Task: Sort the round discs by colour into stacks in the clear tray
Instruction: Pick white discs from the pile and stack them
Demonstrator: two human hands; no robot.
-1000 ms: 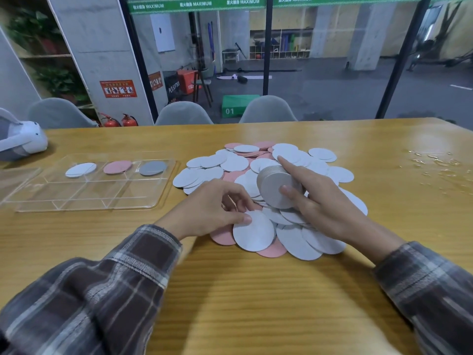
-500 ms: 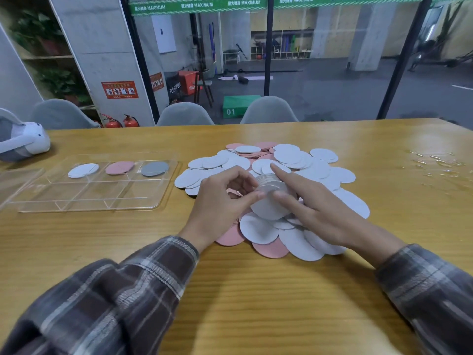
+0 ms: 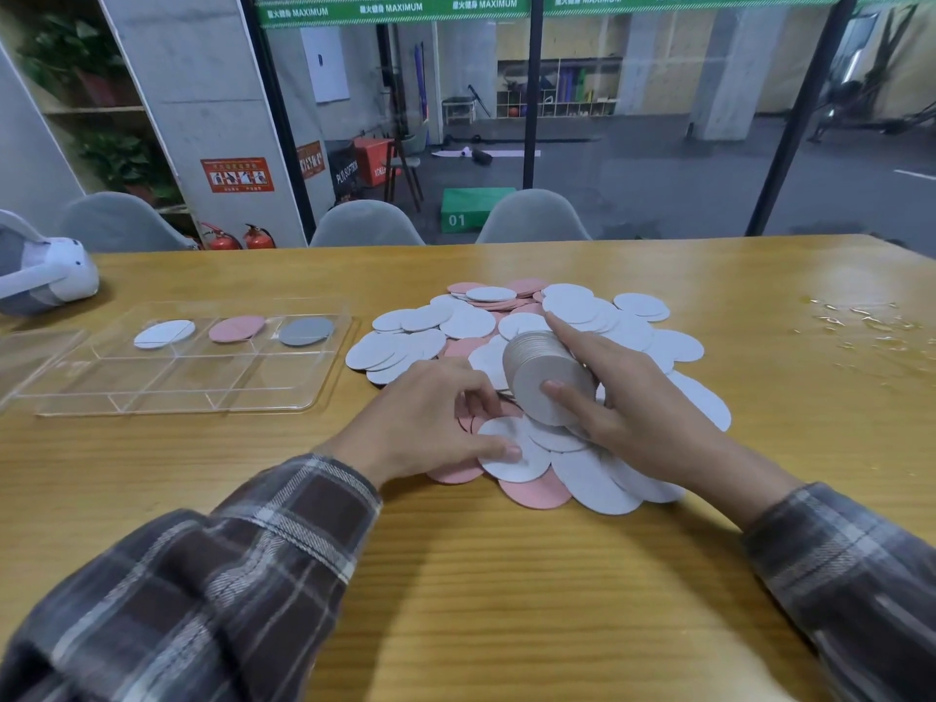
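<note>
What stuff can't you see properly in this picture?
Head view only:
Stack in the right hand: disc edges too thin to count.
Under the left hand: its back hides whether its grip holds a disc.
Colours deep in the pile: top discs cover them.
White headset: cut off by the left edge.

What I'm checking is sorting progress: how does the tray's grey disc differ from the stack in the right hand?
The grey disc is single; the stack holds many. The grey disc lies flat in the clear tray; the stack is tilted, gripped by the right hand. Both are round.
</note>
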